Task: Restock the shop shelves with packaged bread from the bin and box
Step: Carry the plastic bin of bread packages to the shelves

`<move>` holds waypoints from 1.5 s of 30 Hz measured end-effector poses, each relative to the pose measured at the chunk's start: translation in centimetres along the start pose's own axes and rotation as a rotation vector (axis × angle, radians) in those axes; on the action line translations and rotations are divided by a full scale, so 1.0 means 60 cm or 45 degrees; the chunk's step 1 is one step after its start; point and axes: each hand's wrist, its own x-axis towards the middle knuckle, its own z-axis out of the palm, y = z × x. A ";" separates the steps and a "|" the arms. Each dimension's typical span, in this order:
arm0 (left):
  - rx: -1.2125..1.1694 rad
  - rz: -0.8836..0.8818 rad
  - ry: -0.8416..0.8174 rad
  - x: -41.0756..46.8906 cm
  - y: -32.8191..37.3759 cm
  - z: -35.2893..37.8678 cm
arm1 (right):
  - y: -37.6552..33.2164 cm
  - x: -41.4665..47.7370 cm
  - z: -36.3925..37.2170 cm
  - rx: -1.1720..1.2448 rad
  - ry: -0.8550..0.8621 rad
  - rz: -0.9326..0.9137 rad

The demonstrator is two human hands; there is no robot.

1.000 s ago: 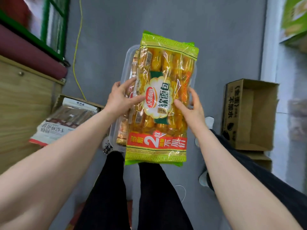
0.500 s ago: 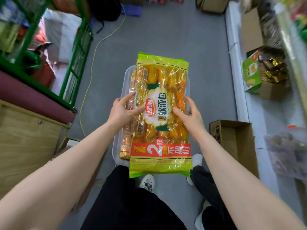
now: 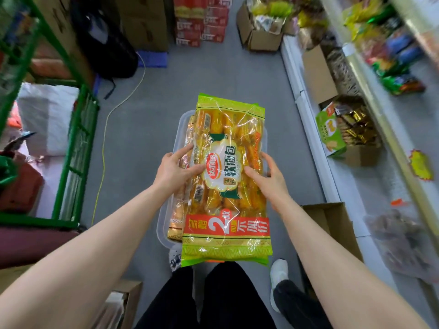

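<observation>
A long yellow-green bread package [image 3: 228,186] with a red band near its bottom is held flat in front of me. My left hand [image 3: 174,170] grips its left edge and my right hand [image 3: 269,181] grips its right edge. Under the package, a clear plastic bin [image 3: 166,214] holds more gold-wrapped bread [image 3: 177,224]; I cannot tell whether the bin rests on the floor or is carried. An open cardboard box [image 3: 332,224] stands on the floor at my right. White shop shelves [image 3: 370,129] run along the right side.
A green metal rack [image 3: 78,150] stands on the left with a white sack [image 3: 47,119] behind it. Cartons [image 3: 199,22] and boxes block the far end of the aisle. A yellow cable [image 3: 104,143] trails over the grey floor. Another carton [image 3: 126,302] sits by my left leg.
The view has tilted up from the floor toward the aisle, bringing shelves and far cartons into sight. Both hands keep the same grip on the bread package.
</observation>
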 end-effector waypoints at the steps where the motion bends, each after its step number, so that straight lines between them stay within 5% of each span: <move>1: 0.014 0.020 0.001 0.023 0.020 -0.005 | -0.017 0.019 -0.004 0.019 0.007 0.003; 19: 0.034 0.163 0.100 0.473 0.393 0.038 | -0.295 0.500 -0.191 0.093 -0.005 -0.095; 45: 0.148 0.235 -0.151 1.209 0.863 0.083 | -0.603 1.212 -0.356 0.337 0.217 0.046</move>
